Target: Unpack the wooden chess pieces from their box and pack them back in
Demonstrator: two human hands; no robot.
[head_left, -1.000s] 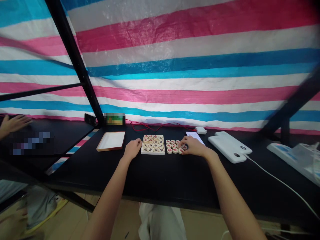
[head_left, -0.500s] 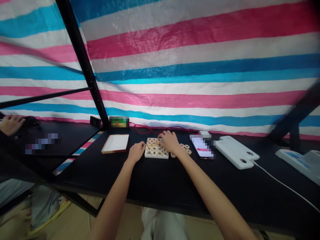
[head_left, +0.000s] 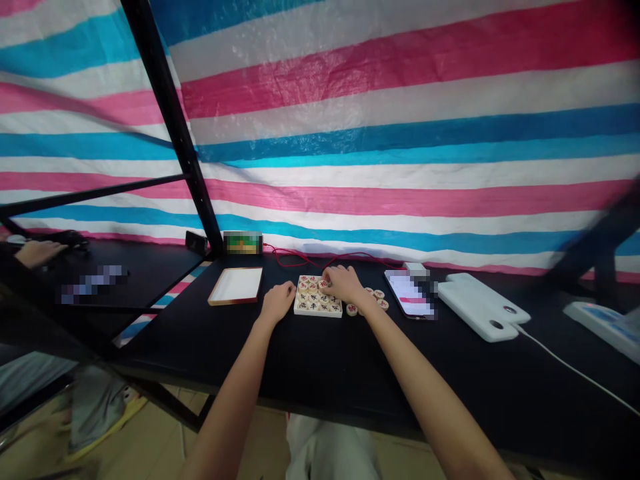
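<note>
A shallow white box [head_left: 318,313] of Chinese chess pieces lies on the black table, with black-marked pieces in the near rows and red-marked ones behind. My right hand [head_left: 344,283] reaches over the box's far right part, fingers bent down and pinched at a red-marked Chinese chess piece [head_left: 323,284]. Beside the box's left edge rests my left hand [head_left: 278,301], its fingers curled in and the thumb side close to the box; nothing shows in it. Several loose red-marked pieces [head_left: 383,305] lie to the right, partly behind my right wrist.
A box lid [head_left: 235,287] lies inside up at left. On the right are a lit phone [head_left: 407,293], a white two-lobed device [head_left: 483,307] with a cable, and another white device [head_left: 603,327]. A small screen [head_left: 243,243] stands behind. Another person's hand [head_left: 40,253] is far left.
The view has shifted slightly, moving the table things a little rightward. My right fingers have drawn in around a red-marked piece in the box; my left hand stays beside it.
</note>
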